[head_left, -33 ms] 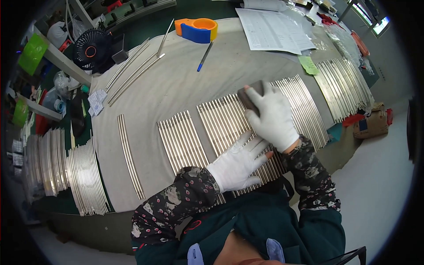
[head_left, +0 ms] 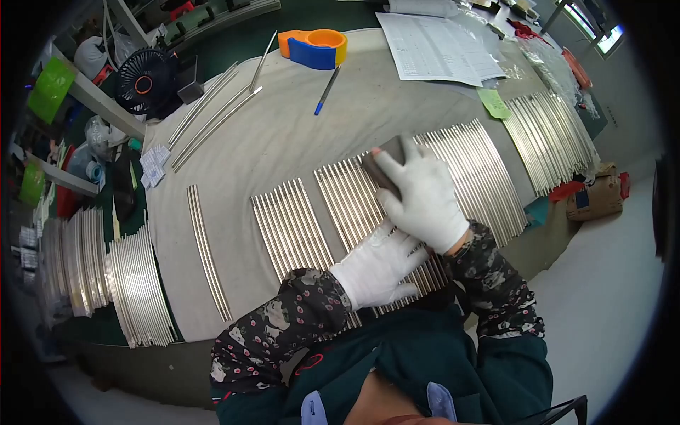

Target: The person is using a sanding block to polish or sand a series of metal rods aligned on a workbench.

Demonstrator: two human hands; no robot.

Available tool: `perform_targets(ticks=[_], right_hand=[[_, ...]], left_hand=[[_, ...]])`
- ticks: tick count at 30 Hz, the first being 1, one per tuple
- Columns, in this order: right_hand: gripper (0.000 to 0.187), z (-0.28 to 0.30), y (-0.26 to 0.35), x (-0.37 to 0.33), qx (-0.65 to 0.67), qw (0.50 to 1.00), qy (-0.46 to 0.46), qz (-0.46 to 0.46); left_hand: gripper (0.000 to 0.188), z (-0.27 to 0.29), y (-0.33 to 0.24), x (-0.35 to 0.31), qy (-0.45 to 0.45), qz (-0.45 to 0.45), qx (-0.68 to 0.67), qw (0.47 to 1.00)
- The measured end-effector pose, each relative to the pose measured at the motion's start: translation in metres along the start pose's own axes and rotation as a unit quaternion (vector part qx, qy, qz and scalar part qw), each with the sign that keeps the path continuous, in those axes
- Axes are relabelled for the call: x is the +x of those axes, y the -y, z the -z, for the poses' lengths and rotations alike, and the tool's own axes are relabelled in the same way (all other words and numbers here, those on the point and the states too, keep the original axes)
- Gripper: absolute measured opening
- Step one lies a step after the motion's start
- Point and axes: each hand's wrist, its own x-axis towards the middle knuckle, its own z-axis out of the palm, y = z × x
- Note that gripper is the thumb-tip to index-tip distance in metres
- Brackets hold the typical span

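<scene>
In white gloves, both my hands are over a wide row of slim silvery metal rods (head_left: 352,198) laid side by side. My right hand (head_left: 425,202) grips a dark grey rectangular block (head_left: 386,168), which rests near the rods' far ends. Its fingers wrap the block's right side. My left hand (head_left: 375,269) lies flat across the nearer part of the same rods. Its fingertips are partly hidden beneath my right hand. More rods (head_left: 471,173) continue close by on the right, and a narrower group (head_left: 287,223) lies to the left.
Several rods (head_left: 205,248) lie apart on the left of the pale cloth (head_left: 234,156). Bundled rods (head_left: 142,283) fill the left edge, others (head_left: 549,142) the right. Farther back are a tape dispenser (head_left: 313,49), a pen (head_left: 327,91), paper sheets (head_left: 439,49) and a black fan (head_left: 145,81).
My right hand has slid left with the grey block across the rods' far ends, and now covers more of my left hand's fingers. My left hand stays nearly in place.
</scene>
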Motion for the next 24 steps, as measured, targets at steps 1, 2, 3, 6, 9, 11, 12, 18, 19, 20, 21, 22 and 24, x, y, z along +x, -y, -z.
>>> perform_targets(ticks=[1,2,3,6,9,11,12,18,19,20,21,22,24], right_hand=[[0.053,-0.005,0.008,-0.005,-0.007,0.999,-0.002,0.037],[0.052,-0.004,0.001,-0.004,-0.034,0.999,0.001,-0.007],[0.050,-0.001,-0.014,-0.003,-0.062,0.997,0.005,-0.050],[0.047,0.016,-0.042,-0.003,-0.104,0.987,-0.010,-0.121],[0.049,-0.003,-0.001,-0.003,-0.029,0.999,-0.022,0.027],[0.049,-0.004,-0.005,-0.001,-0.058,0.998,0.000,0.002],[0.049,0.003,-0.023,0.001,-0.070,0.994,0.026,-0.073],[0.046,-0.004,-0.001,-0.007,-0.025,0.998,-0.027,0.053],[0.046,-0.003,-0.005,-0.005,-0.023,0.998,-0.027,0.055],[0.047,0.003,-0.020,-0.002,-0.042,0.998,0.000,-0.039],[0.048,0.009,-0.034,-0.001,-0.061,0.989,0.027,-0.132],[0.048,0.016,-0.042,0.000,-0.099,0.982,0.025,-0.159],[0.048,0.009,-0.027,-0.002,-0.073,0.994,-0.011,-0.079]], left_hand=[[0.071,0.002,-0.001,0.001,0.001,-0.001,-0.003,1.000],[0.070,0.005,-0.003,0.002,0.003,-0.002,0.006,1.000],[0.070,0.006,-0.004,0.003,0.006,-0.003,0.014,1.000],[0.070,0.002,-0.006,0.006,-0.030,-0.022,0.025,0.999],[0.068,0.006,-0.004,0.006,0.012,-0.007,0.012,1.000],[0.067,0.007,-0.005,0.002,0.044,0.022,0.008,0.999],[0.067,0.001,-0.005,0.000,-0.016,-0.005,0.017,1.000],[0.068,0.002,-0.003,0.003,0.017,-0.001,0.018,1.000],[0.068,0.003,-0.004,-0.001,0.043,0.023,0.010,0.999],[0.069,0.004,-0.004,0.002,0.018,-0.003,0.018,1.000],[0.069,0.003,-0.006,0.003,0.018,-0.003,0.018,1.000],[0.067,0.001,-0.005,0.004,-0.005,-0.015,0.024,1.000],[0.066,-0.001,-0.004,0.004,-0.015,-0.016,0.020,1.000]])
